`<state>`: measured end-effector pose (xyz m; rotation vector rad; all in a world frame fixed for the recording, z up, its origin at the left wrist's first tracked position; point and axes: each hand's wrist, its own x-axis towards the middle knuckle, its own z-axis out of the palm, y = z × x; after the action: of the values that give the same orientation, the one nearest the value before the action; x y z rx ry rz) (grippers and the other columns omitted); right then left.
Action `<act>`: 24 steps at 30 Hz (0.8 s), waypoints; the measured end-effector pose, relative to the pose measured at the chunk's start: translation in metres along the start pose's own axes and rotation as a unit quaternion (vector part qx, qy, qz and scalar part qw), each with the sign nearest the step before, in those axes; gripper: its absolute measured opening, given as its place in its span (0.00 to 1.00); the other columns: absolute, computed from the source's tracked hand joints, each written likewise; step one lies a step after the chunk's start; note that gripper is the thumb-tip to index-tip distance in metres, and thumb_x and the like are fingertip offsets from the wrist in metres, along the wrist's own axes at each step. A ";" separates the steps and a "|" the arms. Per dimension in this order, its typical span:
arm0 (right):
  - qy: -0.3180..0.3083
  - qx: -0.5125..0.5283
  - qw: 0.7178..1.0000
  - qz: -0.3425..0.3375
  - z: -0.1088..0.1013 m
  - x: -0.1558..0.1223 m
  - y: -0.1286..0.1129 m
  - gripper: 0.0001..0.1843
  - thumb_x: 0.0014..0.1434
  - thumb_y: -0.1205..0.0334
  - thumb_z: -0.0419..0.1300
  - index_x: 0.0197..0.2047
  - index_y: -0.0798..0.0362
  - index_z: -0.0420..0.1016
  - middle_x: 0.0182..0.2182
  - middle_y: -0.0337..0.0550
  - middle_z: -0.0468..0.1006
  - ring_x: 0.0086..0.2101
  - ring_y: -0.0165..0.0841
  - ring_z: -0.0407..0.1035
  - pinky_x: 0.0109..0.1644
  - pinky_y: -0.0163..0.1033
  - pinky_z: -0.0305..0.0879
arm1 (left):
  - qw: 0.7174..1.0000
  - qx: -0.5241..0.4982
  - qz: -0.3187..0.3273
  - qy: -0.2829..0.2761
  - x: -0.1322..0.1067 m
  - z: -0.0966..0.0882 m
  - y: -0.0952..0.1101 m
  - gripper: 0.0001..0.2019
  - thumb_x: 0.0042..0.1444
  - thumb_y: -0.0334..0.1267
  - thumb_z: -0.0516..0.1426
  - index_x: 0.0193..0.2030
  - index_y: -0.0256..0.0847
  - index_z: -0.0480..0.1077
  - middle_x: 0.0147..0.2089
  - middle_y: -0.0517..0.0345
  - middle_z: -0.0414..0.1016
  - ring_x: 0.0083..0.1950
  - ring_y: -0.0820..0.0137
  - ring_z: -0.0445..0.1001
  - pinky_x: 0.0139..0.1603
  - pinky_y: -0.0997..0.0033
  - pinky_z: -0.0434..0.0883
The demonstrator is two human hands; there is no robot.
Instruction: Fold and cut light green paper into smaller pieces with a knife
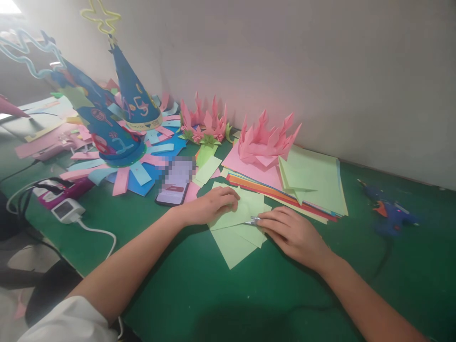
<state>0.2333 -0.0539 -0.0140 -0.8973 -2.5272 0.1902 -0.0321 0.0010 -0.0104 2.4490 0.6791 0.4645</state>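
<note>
Several light green paper sheets (235,247) lie overlapped on the green table, under and between my hands. My left hand (212,204) rests on the upper sheet, its fingers loosely bent and nothing visible between them. From the right side, my right hand (290,232) closes around a slim silver metal tool (254,220). The tool's tip lies on the green paper; its exact kind is too small to make out, and the rest is hidden by my fingers.
Beyond the sheets are a stack of coloured paper (317,175), pink folded-paper crowns (265,142), and a phone (176,180). Blue cone hats (133,92) stand at the left, near a white charger (67,210) with a cable. A blue glue gun (392,213) lies right.
</note>
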 end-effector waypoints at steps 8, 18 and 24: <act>0.043 -0.027 0.998 0.020 0.002 0.001 -0.002 0.12 0.62 0.68 0.54 0.47 0.51 0.74 0.41 0.44 0.80 0.41 0.36 0.71 0.46 0.46 0.69 | 1.000 -0.004 -0.006 0.002 0.001 0.001 0.001 0.11 0.65 0.29 0.45 0.48 0.41 0.65 0.54 0.49 0.65 0.56 0.65 0.64 0.58 0.64 0.61; 0.032 -0.047 0.998 -0.001 0.001 0.000 0.002 0.13 0.62 0.68 0.54 0.47 0.50 0.75 0.43 0.45 0.79 0.40 0.36 0.70 0.46 0.46 0.69 | 1.000 0.016 0.007 0.000 0.001 0.000 0.003 0.09 0.65 0.29 0.44 0.47 0.41 0.62 0.53 0.49 0.66 0.56 0.64 0.64 0.57 0.62 0.61; -0.003 -0.029 0.999 -0.038 0.004 0.007 -0.009 0.15 0.63 0.69 0.51 0.47 0.53 0.75 0.43 0.47 0.78 0.39 0.36 0.69 0.44 0.44 0.69 | 1.000 0.020 0.009 0.001 0.000 0.000 0.003 0.11 0.65 0.30 0.44 0.43 0.41 0.66 0.55 0.49 0.65 0.56 0.65 0.64 0.58 0.62 0.60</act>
<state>0.2217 -0.0561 -0.0124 -0.8210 -2.5791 0.0973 -0.0309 -0.0009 -0.0087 2.4932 0.6741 0.4635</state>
